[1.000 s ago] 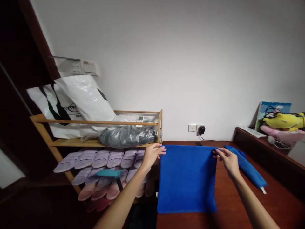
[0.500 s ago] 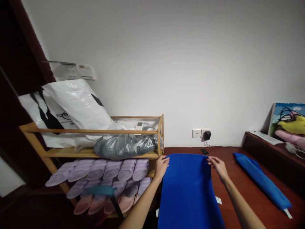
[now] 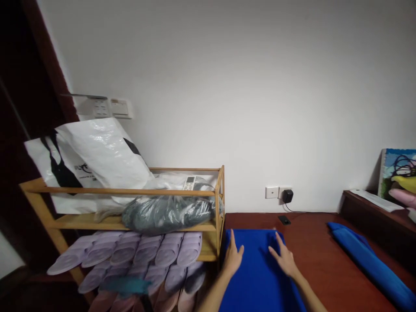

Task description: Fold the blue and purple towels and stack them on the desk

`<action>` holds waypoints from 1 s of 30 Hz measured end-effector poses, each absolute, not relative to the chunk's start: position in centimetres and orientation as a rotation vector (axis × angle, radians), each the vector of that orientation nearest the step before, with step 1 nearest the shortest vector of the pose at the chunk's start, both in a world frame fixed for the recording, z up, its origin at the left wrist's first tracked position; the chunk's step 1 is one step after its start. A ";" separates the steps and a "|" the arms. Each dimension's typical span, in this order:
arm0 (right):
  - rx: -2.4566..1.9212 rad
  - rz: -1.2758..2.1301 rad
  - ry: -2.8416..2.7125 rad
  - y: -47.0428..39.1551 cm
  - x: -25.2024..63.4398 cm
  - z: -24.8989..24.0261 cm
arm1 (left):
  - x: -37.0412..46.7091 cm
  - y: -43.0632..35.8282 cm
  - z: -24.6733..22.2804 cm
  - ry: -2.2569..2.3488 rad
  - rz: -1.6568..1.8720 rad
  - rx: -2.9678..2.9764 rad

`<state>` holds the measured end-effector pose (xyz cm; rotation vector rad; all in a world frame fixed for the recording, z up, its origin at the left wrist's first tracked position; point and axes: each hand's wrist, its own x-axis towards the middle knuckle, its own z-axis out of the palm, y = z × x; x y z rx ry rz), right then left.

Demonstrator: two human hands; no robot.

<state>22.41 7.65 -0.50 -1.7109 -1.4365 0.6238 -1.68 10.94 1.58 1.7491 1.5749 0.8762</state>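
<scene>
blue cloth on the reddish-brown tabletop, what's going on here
A person's left hand and right hand are open at the far end of a smooth blue cloth on a reddish-brown tabletop. Whether they touch it is unclear. A long, narrow blue cloth bundle lies to the right.

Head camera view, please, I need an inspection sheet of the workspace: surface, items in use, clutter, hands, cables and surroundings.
Surface: reddish-brown tabletop, partly covered.
Items in use: blue cloth laid out lengthwise, near end out of frame; folded blue cloth apart, to the right.
Clutter: white bags, plastic-wrapped grey bundle and remote on the wooden rack; blurred teal object before the slippers.
Hands: left hand and right hand open over the blue cloth's far corners; firm contact unclear.
Cables: thin black cable from the wall adapter, along the tabletop's back; dark tangle far right.
Surroundings: pale wall behind, wooden rack left.
</scene>
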 end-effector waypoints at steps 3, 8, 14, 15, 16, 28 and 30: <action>-1.909 0.388 -1.811 6.8 21.4 -3.2 | -1.8 9.1 -1.2 1.572 0.608 2.194; -2.046 0.094 -1.961 5.7 20.3 -2.9 | -1.8 7.7 -2.0 1.674 0.412 2.531; -1.985 0.104 -1.959 -0.5 16.5 -3.9 | -2.7 1.7 -4.4 1.424 0.483 2.727; -1.991 0.133 -1.962 -1.7 16.1 -4.7 | -3.2 0.8 -5.3 1.392 0.446 2.739; -2.002 0.155 -1.960 -2.8 15.9 -5.4 | -3.7 0.0 -6.2 1.379 0.417 2.748; -2.036 0.152 -1.854 -4.0 16.6 -4.0 | -4.1 0.1 -5.1 1.497 0.540 2.821; -2.080 0.104 -1.818 -5.4 16.9 -4.9 | -4.6 -1.2 -4.8 1.452 0.520 2.814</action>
